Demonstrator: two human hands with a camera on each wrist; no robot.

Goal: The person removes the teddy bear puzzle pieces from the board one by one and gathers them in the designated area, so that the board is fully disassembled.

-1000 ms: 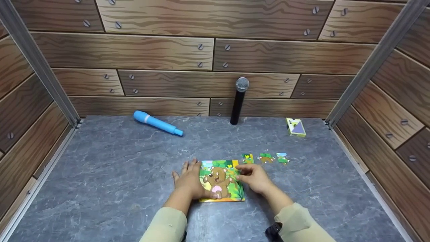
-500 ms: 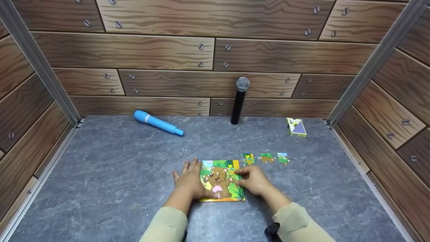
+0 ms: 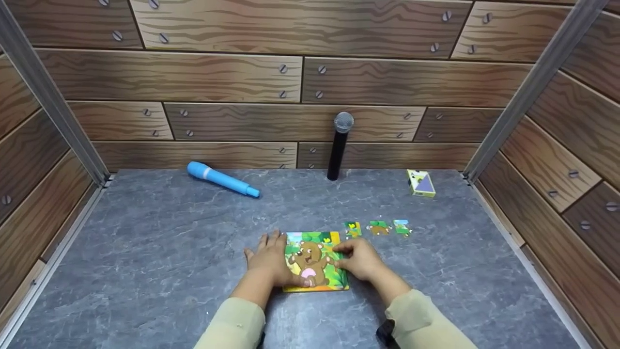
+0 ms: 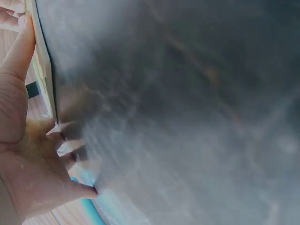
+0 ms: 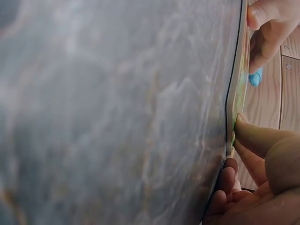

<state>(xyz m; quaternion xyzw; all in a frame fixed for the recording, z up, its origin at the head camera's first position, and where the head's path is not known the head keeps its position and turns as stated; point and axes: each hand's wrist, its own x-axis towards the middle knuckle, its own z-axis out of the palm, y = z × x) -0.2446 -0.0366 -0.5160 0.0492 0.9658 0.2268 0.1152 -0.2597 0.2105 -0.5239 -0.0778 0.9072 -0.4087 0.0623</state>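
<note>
A square bear jigsaw puzzle (image 3: pixel 317 249) lies flat on the grey table in the head view. My left hand (image 3: pixel 268 261) is at its left side, fingers spread and straight, the thumb resting on the lower part of the picture. In the left wrist view that thumb (image 4: pixel 21 51) lies over the puzzle's edge. On the right side my right hand (image 3: pixel 362 259) pinches a puzzle piece at the picture, thumb and forefinger bent towards each other; the fingertips mostly hide the piece. The right wrist view shows this thumb (image 5: pixel 255 136) touching the puzzle, with other fingers curled beside its edge.
Behind the puzzle three loose pieces lie in a row: a yellow-green one (image 3: pixel 353 229), a brown one (image 3: pixel 379 228) and a blue-green one (image 3: pixel 401 227). Farther back are a blue microphone (image 3: pixel 223 180), a standing black microphone (image 3: pixel 338 150) and a small box (image 3: pixel 421 183). Wood-patterned walls surround the table.
My right thumb and forefinger have moved slightly left and down onto the puzzle's right side with the piece. My left hand stays in place on the puzzle. The head view has shifted slightly.
</note>
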